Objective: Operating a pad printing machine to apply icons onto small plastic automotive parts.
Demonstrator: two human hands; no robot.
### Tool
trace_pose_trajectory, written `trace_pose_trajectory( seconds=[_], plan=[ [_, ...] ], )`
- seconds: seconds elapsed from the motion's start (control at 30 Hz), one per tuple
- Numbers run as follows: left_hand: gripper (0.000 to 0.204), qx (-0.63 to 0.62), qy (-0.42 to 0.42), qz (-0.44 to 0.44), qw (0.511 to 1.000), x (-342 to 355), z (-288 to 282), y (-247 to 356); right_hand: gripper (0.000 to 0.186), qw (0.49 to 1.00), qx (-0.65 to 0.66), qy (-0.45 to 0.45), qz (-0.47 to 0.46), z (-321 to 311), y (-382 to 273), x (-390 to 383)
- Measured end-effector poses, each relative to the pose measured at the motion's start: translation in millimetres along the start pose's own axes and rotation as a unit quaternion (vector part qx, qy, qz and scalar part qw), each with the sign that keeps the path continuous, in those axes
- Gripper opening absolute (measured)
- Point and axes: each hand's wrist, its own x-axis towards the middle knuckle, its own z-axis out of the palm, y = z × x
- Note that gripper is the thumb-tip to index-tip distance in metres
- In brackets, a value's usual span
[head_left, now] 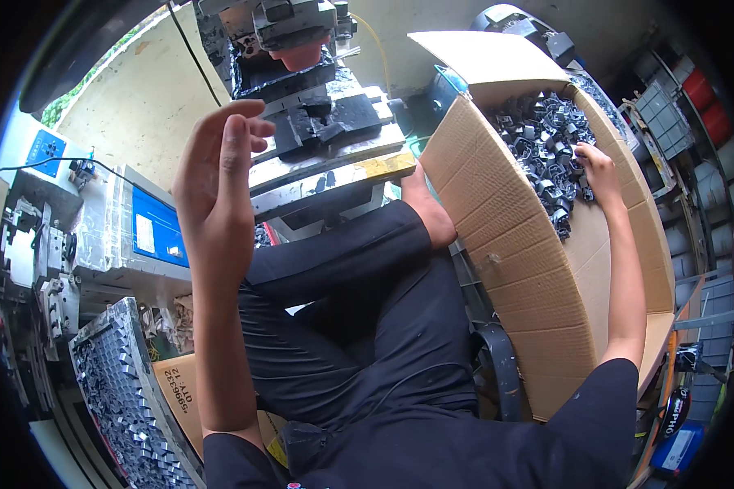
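Note:
My left hand [220, 183] is raised in front of the machine, its fingers loosely bent and its thumb apart, with nothing visible in it. Just beyond it is the machine's black metal die block [355, 118], on a worn steel bed [326, 181]. My right arm reaches into a large open cardboard box [497, 236] on the right. There my right hand [602, 173] has its fingers curled at the edge of a heap of small dark metal clips [546, 134]. Whatever lies between those fingertips is too small to make out.
Above the die hangs the press head [294, 24]. A grey control cabinet with a blue panel [156, 232] stands on the left. At lower left is a crate [122, 391] of small metal pieces. My bare foot [428, 208] is between the machine and the box.

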Motion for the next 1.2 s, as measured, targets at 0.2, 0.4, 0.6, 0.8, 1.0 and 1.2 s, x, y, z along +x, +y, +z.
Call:
trace_pose_trajectory(
  seconds=[0.2,0.4,0.6,0.8,1.0,1.2],
  plan=[
    [0.032,-0.023,-0.011,-0.058,0.998,11,8,-16,0.016,0.997,-0.024,0.068,0.002,-25,-57,12],
    [0.044,0.208,-0.066,-0.008,0.976,0,10,-18,0.02,0.984,0.083,0.119,-0.108,-65,-172,35],
    [0.071,0.225,-0.067,-0.026,0.972,-5,13,-21,0.018,0.979,0.117,0.096,-0.137,-62,-216,31],
    [0.082,0.251,-0.056,-0.007,0.966,-4,17,-22,0.014,0.985,0.132,0.068,-0.093,-45,-203,20],
    [0.086,0.242,-0.057,-0.031,0.968,-4,16,-18,0.013,0.985,0.141,0.067,-0.076,-44,-204,19],
    [0.085,0.232,-0.05,-0.022,0.971,-5,19,-20,0.014,0.985,0.098,0.072,-0.119,-38,-199,15]
  ],
)
